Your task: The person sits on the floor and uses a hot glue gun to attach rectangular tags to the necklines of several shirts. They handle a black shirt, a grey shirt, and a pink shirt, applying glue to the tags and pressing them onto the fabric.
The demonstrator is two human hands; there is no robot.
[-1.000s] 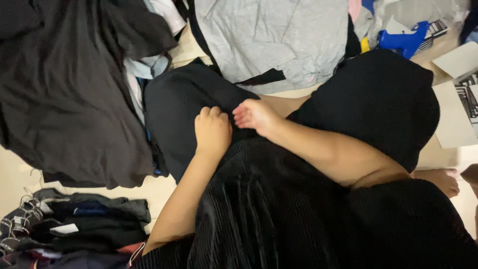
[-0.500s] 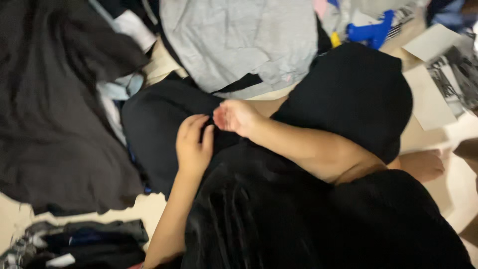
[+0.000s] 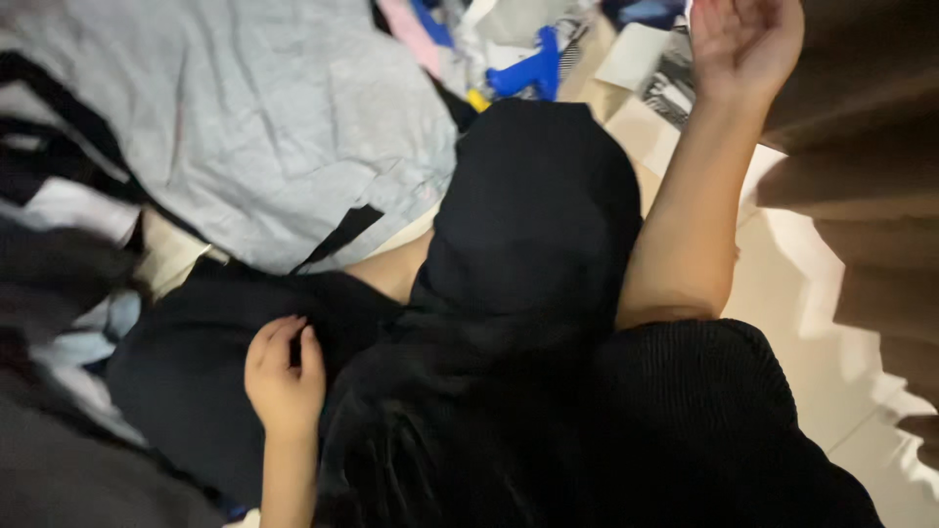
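Note:
My left hand rests on black cloth over my lap, fingers curled loosely against it; whether it grips the cloth is unclear. My right hand is raised at the top right, palm showing and fingers spread, holding nothing. My right forearm runs down beside a black-clad knee. Below it lies pleated black fabric.
A crumpled grey garment lies at the top left with dark clothes beside it. A blue tool and papers sit on the pale floor at the top. A brown curtain hangs at the right.
My right hand left the black cloth and swung up to the top right, opening. The view shifted right, bringing the curtain in. My left hand stays on the cloth.

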